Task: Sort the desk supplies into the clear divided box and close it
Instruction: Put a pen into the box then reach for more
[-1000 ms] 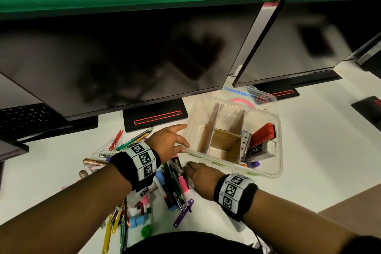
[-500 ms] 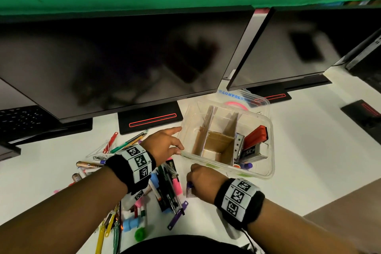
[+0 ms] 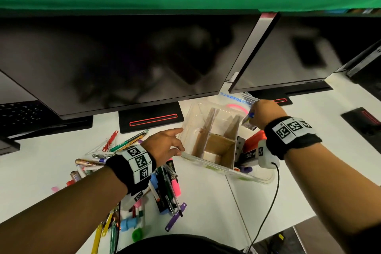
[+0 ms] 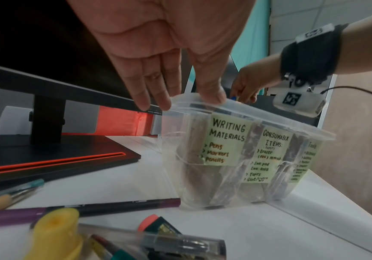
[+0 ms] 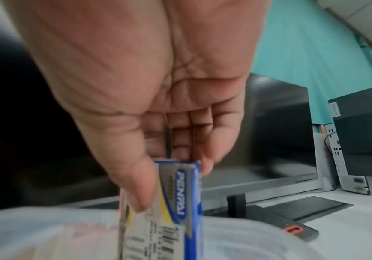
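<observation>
The clear divided box [image 3: 206, 160] stands open on the white desk, split by cardboard dividers; its front carries labels for writing materials, consumables and tools [image 4: 226, 140]. My left hand [image 3: 179, 140] straddles the box's near-left corner, fingers straight, with the thumb [image 4: 213, 97] resting on the rim. My right hand [image 3: 253, 118] hovers over the box's far right side and pinches a small blue-and-white packet [image 5: 180, 202] between thumb and fingers. A red tool [image 3: 254, 140] and a black-and-white carton [image 3: 248, 155] lie in the right compartment.
A heap of pens, markers and clips [image 3: 165, 187] lies on the desk below my left hand. The clear lid [image 3: 237, 99] and a pink tape ring [image 3: 235, 107] sit behind the box. Monitors on black stands [image 3: 151, 119] overhang the back. A cable [image 3: 270, 202] trails from my right wrist.
My right hand picked the small packet off the desk beside the pile and carried it up and right, over the box's far right side. The left hand stayed at the corner.
</observation>
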`<state>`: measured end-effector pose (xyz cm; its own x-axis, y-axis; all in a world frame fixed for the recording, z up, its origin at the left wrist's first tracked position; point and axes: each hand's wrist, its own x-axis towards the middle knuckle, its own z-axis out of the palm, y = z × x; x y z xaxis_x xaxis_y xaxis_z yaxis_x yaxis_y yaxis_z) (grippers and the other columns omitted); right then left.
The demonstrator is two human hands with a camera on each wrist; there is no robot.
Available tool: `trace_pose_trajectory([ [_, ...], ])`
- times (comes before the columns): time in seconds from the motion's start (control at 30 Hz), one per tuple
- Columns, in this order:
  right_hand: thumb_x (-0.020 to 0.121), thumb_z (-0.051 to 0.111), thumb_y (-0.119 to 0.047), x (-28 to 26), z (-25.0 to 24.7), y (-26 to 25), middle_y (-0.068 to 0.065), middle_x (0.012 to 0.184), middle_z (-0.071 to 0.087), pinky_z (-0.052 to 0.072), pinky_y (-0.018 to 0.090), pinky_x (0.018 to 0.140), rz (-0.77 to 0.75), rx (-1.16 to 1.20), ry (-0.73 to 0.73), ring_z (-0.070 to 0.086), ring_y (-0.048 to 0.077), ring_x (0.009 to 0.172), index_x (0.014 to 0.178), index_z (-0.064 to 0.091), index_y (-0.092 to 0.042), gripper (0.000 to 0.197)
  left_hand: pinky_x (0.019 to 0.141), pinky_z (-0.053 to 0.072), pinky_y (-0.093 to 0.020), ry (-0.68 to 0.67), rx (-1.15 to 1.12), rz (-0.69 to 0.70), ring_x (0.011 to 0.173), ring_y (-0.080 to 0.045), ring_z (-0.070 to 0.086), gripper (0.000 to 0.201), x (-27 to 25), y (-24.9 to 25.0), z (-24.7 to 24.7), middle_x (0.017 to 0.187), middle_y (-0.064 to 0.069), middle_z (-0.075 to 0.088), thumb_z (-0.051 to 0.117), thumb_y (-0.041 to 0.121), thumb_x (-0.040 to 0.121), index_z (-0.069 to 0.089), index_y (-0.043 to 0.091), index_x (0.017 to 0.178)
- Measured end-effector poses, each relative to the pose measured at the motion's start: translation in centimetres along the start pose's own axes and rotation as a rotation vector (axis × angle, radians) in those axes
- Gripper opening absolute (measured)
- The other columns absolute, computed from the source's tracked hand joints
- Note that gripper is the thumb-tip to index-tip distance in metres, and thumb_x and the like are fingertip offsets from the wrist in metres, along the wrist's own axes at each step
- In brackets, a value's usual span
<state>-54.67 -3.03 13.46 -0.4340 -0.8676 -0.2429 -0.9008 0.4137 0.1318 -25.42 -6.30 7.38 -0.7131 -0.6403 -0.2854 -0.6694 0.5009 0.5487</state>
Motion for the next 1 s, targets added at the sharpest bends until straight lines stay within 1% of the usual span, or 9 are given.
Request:
trace_pose_trajectory([
  [0.17, 0.083, 0.063, -0.018, 1.5, 1.4, -1.4, 0.012, 0.108, 0.066, 0.05, 0.032, 0.081, -0.008, -0.127, -0.131, 0.061, 0.027, 0.092, 0.111, 0.064, -0.006, 0.031, 0.112, 0.033, -0.027, -0.019, -0.003, -0.003, 0.134, -0.012, 0.039, 0.019, 0.0, 0.0, -0.1, 0.154, 0.012, 0.027, 0.06, 0.026, 0.089, 0.07, 0.028, 0.104],
  [0.3, 0.087, 0.058, -0.014, 1.8, 2.6, -2.0, 0.018, 0.116, 0.063, 0.048, 0.035, 0.09, 0.038, -0.125, -0.22, 0.06, 0.031, 0.107, 0.116, 0.058, 0.001, 0.032, 0.113, 0.031, -0.029, -0.017, -0.005, -0.005, 0.136, -0.012, 0.038, 0.018, 0.0, 0.0, -0.2, 0.154, 0.013, 0.027, 0.059, 0.026, 0.089, 0.07, 0.029, 0.104],
  [0.43, 0.088, 0.055, -0.009, 1.7, 2.9, -2.0, 0.018, 0.113, 0.063, 0.048, 0.035, 0.088, 0.044, -0.054, -0.21, 0.061, 0.031, 0.104, 0.112, 0.059, 0.002, 0.026, 0.112, 0.031, -0.027, -0.025, -0.004, -0.004, 0.135, -0.011, 0.039, 0.019, -0.1, 0.0, -0.2, 0.154, 0.014, 0.026, 0.058, 0.027, 0.09, 0.069, 0.029, 0.105],
  [0.57, 0.086, 0.059, -0.018, 1.1, 0.6, -2.4, 0.014, 0.11, 0.065, 0.05, 0.034, 0.085, 0.036, -0.007, -0.092, 0.061, 0.027, 0.094, 0.111, 0.063, -0.004, 0.03, 0.111, 0.03, -0.027, -0.016, 0.002, -0.006, 0.135, -0.011, 0.038, 0.02, -0.1, 0.3, -0.3, 0.154, 0.015, 0.025, 0.056, 0.026, 0.091, 0.068, 0.03, 0.107],
  [0.67, 0.085, 0.061, -0.02, -1.7, -2.2, -4.6, 0.012, 0.104, 0.067, 0.049, 0.033, 0.084, -0.07, 0.21, 0.08, 0.061, 0.027, 0.096, 0.1, 0.068, -0.008, 0.02, 0.107, 0.03, -0.019, -0.011, 0.022, 0.009, 0.133, -0.01, 0.041, 0.03, -0.5, -0.1, 0.0, 0.154, 0.014, 0.025, 0.049, 0.019, 0.095, 0.062, 0.031, 0.12],
  [0.73, 0.084, 0.063, -0.023, -4.8, -3.5, -7.6, 0.007, 0.093, 0.068, 0.045, 0.027, 0.075, -0.175, 0.411, 0.125, 0.06, 0.021, 0.086, 0.09, 0.069, -0.015, 0.012, 0.106, 0.027, -0.013, 0.017, 0.053, 0.021, 0.134, -0.008, 0.04, 0.041, -1.2, -1.1, 0.2, 0.153, 0.013, 0.028, 0.045, 0.014, 0.097, 0.05, 0.035, 0.132],
  [0.8, 0.084, 0.064, -0.023, -7.5, -3.3, -11.1, 0.005, 0.086, 0.068, 0.043, 0.025, 0.072, -0.315, 0.522, 0.054, 0.06, 0.02, 0.08, 0.084, 0.068, -0.015, 0.009, 0.106, 0.025, -0.013, 0.07, 0.052, 0.004, 0.136, -0.009, 0.038, 0.049, -2.4, -2.4, 0.1, 0.151, 0.012, 0.034, 0.047, 0.013, 0.096, 0.04, 0.037, 0.138],
  [0.87, 0.086, 0.06, -0.023, -9.3, -1.3, -14.5, 0.005, 0.089, 0.068, 0.043, 0.029, 0.077, -0.427, 0.462, -0.048, 0.061, 0.019, 0.084, 0.086, 0.068, -0.013, 0.013, 0.109, 0.027, -0.02, 0.097, 0.056, -0.055, 0.136, -0.014, 0.038, 0.051, -3.7, -4.1, -0.1, 0.149, 0.008, 0.039, 0.048, 0.014, 0.095, 0.036, 0.033, 0.141],
  [1.0, 0.088, 0.052, -0.025, -10.8, 5.7, -19.1, 0.015, 0.11, 0.062, 0.042, 0.028, 0.075, -0.507, 0.213, -0.253, 0.059, 0.029, 0.103, 0.105, 0.059, -0.004, 0.028, 0.103, 0.037, -0.026, 0.046, 0.135, -0.26, 0.126, -0.019, 0.047, 0.037, -5.9, -7.9, 0.0, 0.137, 0.001, 0.051, 0.051, 0.027, 0.092, 0.051, 0.028, 0.129],
])
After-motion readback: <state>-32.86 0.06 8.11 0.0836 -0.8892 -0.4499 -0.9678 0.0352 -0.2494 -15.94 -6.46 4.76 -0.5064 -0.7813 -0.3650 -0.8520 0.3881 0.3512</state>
